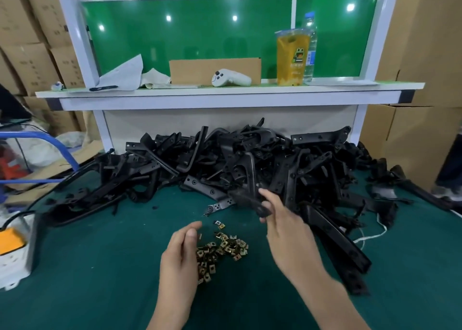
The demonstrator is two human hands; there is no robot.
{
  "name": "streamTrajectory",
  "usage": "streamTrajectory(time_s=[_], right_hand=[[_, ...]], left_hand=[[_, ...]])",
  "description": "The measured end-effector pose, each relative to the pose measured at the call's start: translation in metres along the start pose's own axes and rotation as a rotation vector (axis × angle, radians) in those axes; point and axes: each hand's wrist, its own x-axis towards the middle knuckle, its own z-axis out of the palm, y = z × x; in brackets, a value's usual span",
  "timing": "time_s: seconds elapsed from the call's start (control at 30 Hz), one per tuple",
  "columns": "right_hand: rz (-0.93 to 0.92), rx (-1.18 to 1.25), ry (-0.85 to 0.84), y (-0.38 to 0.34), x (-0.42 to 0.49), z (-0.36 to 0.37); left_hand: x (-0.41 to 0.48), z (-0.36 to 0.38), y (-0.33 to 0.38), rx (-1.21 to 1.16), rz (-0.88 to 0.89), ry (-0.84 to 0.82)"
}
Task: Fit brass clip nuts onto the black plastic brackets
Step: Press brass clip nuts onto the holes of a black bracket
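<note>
— Containers on the shelf (225, 93)?
— 2: a pouch (292, 58) of yellow drink and a clear water bottle (310, 47) touching behind it.
— Hands?
— The right hand (280, 219) pinches a blurred black bracket (252, 201) at the edge of the bracket pile (250, 159). The left hand (181, 249) hovers, fingers loosely curled; whether it holds anything is unclear. Brass clip nuts (222, 248) lie heaped beside it on the green mat (100, 267).

No legible txt; yellow pouch (293, 57) print too blurry.
</note>
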Motion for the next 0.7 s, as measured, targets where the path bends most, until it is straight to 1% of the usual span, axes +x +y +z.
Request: streamTrajectory(time_s=[0.07,0.1,0.17,0.23,0.3,0.37,0.4,0.43,0.5,0.57,0.63,0.7], right_hand=[[-0.024,-0.105,-0.030,0.005,-0.006,0.017],[-0.026,-0.099,-0.033,0.010,-0.008,0.024],[-0.031,-0.005,-0.024,0.017,-0.010,0.032],[0.018,0.207,0.004,0.021,-0.009,0.035],[0.196,0.557,0.003,0.023,-0.005,0.036],[0.351,0.941,-0.071,0.019,-0.001,0.033],[0.378,1.085,-0.086,0.017,0.001,0.032],[0.381,1.168,-0.088,0.013,0.002,0.031],[0.356,1.204,-0.123,0.005,0.003,0.033],[0.304,1.184,-0.197,-0.002,0.000,0.041],[0.258,1.156,-0.267,-0.008,-0.005,0.047],[0.233,1.125,-0.281,-0.011,-0.009,0.051]], left_hand=[[0.003,-0.004,-0.001,-0.150,-0.092,-0.022],[0.005,-0.006,-0.001,-0.241,-0.142,-0.038],[0.007,-0.007,0.001,-0.458,-0.237,-0.072],[0.010,-0.008,0.002,-0.609,-0.306,-0.084],[0.012,-0.010,0.001,-0.654,-0.333,-0.096],[0.012,-0.009,0.000,-0.603,-0.300,-0.119],[0.011,-0.008,0.000,-0.538,-0.268,-0.132],[0.009,-0.006,0.002,-0.460,-0.229,-0.145],[0.006,-0.001,0.005,-0.324,-0.144,-0.178],[0.002,0.004,0.009,-0.242,-0.088,-0.210],[-0.001,0.008,0.012,-0.213,-0.071,-0.229],[-0.003,0.008,0.013,-0.191,-0.061,-0.245]])
